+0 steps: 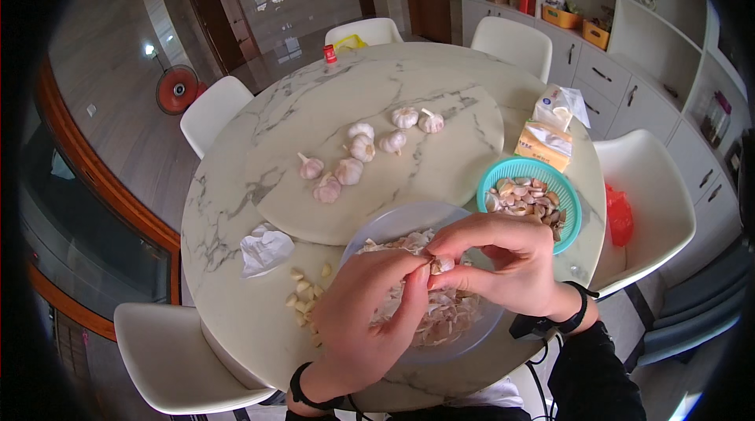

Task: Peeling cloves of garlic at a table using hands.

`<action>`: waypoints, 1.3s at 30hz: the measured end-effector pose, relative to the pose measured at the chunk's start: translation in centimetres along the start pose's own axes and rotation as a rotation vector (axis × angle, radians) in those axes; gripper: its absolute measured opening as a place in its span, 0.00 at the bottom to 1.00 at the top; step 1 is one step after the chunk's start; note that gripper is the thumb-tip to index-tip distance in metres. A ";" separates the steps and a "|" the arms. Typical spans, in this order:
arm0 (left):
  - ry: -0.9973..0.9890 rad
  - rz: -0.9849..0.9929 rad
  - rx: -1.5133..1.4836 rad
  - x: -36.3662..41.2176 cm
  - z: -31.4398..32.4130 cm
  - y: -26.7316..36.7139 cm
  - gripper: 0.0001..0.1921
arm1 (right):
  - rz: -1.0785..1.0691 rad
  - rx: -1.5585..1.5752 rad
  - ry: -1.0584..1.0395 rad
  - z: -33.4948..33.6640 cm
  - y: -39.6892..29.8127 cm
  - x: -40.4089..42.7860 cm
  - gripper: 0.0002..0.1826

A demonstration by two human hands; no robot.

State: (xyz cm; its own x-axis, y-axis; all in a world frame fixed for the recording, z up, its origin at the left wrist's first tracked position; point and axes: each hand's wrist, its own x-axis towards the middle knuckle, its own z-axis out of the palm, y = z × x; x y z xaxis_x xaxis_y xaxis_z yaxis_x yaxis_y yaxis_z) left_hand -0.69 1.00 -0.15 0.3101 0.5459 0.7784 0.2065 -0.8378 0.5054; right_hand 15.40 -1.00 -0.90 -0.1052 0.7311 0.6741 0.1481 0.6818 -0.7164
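Between the fingertips of my left hand (371, 303) and my right hand (501, 261) is a garlic clove (442, 265) with papery skin on it. Both hands pinch it above a translucent plastic bowl (377, 221) that holds a heap of garlic skins (445, 320). Several peeled garlic cloves (304, 297) lie on the table left of the bowl, partly hidden by my left hand. Beyond my right hand stands a turquoise plastic basket (573, 208) with many unpeeled cloves (522, 197) inside.
Several whole garlic bulbs (349, 171) sit on the marble-patterned turntable (448, 167) of the round table (224, 232). A crumpled tissue (266, 250) lies at left. Tissue packs (542, 140) stand at right, a small red container (330, 54) at the far edge. White chairs (513, 46) surround the table.
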 end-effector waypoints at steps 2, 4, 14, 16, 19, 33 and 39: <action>0.011 -0.080 -0.043 0.0 -0.1 0.0 0.04 | -0.033 -0.038 -0.013 0.0 -0.2 0.2 0.15; 0.044 -0.224 -0.132 -0.1 0.2 0.1 0.04 | -0.032 0.018 0.044 0.1 -0.2 0.2 0.15; -0.272 -0.318 0.113 -0.6 -0.3 -1.7 0.03 | 0.200 0.406 0.076 -2.3 -0.8 1.2 0.16; -0.414 -0.339 0.165 -0.4 0.0 -2.7 0.04 | 0.239 0.439 0.003 -2.6 -1.5 0.9 0.17; -0.519 -0.297 0.250 -0.7 0.5 -3.8 0.06 | 0.262 0.348 -0.133 -2.6 -2.1 0.8 0.18; -0.127 0.044 0.042 0.3 -1.2 0.4 0.14 | 0.204 0.111 -0.180 -1.6 -2.1 0.2 0.15; -0.152 0.062 -0.016 0.3 -1.7 -0.2 0.13 | 0.173 0.134 -0.185 -1.3 -2.1 0.1 0.15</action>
State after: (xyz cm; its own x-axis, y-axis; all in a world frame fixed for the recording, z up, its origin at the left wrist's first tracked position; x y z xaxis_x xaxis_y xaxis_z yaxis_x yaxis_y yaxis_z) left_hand -2.20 1.28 0.61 0.4593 0.4861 0.7435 0.1683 -0.8695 0.4645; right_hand 16.37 -2.37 0.89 -0.2695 0.8206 0.5039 0.0494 0.5344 -0.8438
